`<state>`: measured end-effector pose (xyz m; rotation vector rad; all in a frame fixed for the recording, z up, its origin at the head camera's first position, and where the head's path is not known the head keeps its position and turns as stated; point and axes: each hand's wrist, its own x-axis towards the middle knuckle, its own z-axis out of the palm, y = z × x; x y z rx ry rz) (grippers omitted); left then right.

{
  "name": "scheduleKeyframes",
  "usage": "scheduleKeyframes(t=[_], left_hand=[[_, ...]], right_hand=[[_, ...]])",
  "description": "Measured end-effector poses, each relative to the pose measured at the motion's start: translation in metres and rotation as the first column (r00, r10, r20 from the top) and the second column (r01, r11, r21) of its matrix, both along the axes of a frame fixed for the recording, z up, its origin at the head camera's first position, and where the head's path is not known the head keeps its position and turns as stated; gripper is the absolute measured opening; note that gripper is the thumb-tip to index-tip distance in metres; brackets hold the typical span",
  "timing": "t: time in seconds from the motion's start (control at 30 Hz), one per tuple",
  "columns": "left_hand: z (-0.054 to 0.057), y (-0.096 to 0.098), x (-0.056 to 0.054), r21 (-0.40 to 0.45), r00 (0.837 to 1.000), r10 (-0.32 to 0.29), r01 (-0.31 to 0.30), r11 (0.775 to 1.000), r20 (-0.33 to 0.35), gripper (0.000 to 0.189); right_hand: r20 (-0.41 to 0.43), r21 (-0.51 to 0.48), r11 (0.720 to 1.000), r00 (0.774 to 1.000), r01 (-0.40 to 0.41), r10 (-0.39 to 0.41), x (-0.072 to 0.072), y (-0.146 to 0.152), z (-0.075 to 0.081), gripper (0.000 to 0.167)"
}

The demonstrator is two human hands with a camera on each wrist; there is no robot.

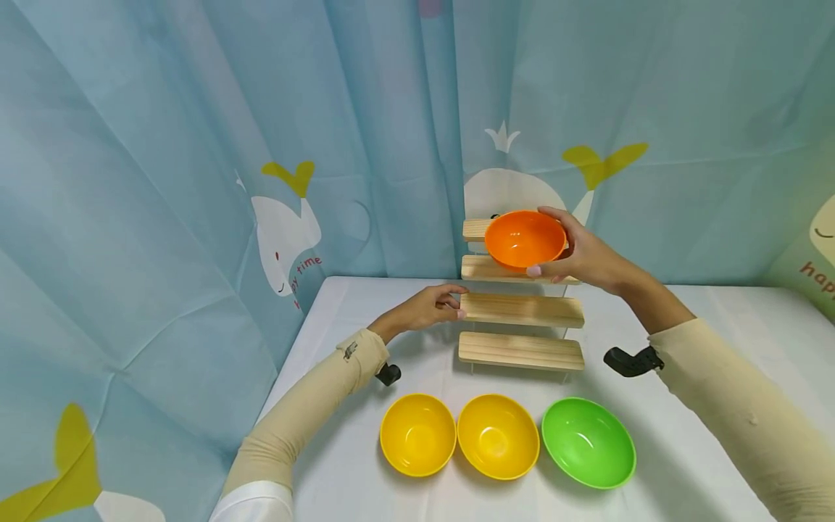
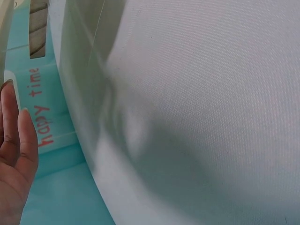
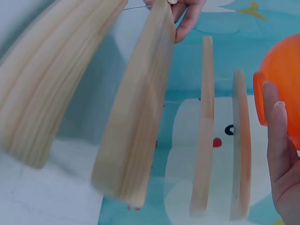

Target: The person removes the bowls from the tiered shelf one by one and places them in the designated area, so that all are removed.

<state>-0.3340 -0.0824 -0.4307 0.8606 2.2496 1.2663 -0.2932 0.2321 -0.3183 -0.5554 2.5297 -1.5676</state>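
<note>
My right hand [image 1: 590, 254] grips an orange bowl [image 1: 522, 239] by its right side, in front of the upper steps of a wooden step rack. The bowl's open side tips toward the head camera. In the right wrist view fingers [image 3: 280, 131] lie against the orange bowl [image 3: 286, 79] near its foot. My left hand [image 1: 430, 307] pinches the left end of a lower plank [image 1: 522, 310] of the rack. At the top of the right wrist view, that left hand [image 3: 188, 16] shows at the plank's far end.
Two yellow bowls [image 1: 418, 435] and a green bowl [image 1: 588, 442] stand in a row in front of the rack, on a white tablecloth [image 1: 339, 464]. The rack's lowest plank [image 1: 522, 351] faces them. Behind hangs a blue curtain [image 1: 391, 145] with whale prints.
</note>
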Motion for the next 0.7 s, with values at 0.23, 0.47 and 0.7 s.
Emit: scheduleKeyframes(t=[0.23,0.47,0.7], left_hand=[[-0.001,-0.002,-0.002,-0.016,1.000,0.001,-0.001,1.000,-0.003,0.057],[0.001,-0.003,-0.002,-0.022,1.000,0.001,-0.001,1.000,-0.005,0.059],[0.001,-0.004,-0.002,-0.028,1.000,0.007,-0.007,1.000,-0.004,0.060]], right_hand=[[-0.022,-0.003,1.000,1.000,-0.011,0.011,0.019,0.019,-0.007,0.099],[-0.049,0.007,1.000,0.999,-0.009,0.010,0.033,0.033,-0.021,0.098],[-0.091,0.026,1.000,0.996,-0.014,0.017,0.050,0.044,-0.037,0.100]])
